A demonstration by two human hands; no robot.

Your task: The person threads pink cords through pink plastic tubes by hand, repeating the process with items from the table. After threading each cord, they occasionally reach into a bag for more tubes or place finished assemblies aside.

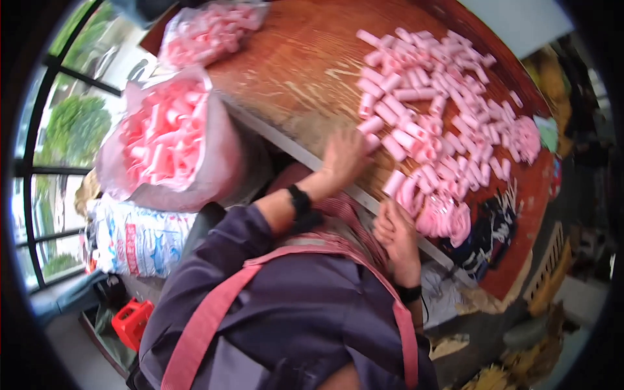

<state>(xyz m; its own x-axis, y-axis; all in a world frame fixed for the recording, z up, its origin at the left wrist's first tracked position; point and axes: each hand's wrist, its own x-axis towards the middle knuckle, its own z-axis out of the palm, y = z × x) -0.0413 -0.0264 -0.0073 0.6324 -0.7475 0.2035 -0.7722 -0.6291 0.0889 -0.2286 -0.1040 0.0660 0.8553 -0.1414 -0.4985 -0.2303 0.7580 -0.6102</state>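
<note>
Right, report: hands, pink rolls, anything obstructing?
Left hand beside pink rolls; right hand curled near table edge. Rolls heaped loose. Filled open bag left, clear of hands.

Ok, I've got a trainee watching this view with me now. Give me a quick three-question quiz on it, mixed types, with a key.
1. True or false: a black band shows at each of the person's wrists.
2. The loose pink rolls lie heaped on:
A) the wooden table
B) the floor
C) the person's lap
3. Which hand is nearer the open sack of pink pieces?

Key:
1. True.
2. A.
3. The left hand; the right hand is farther off.
</note>
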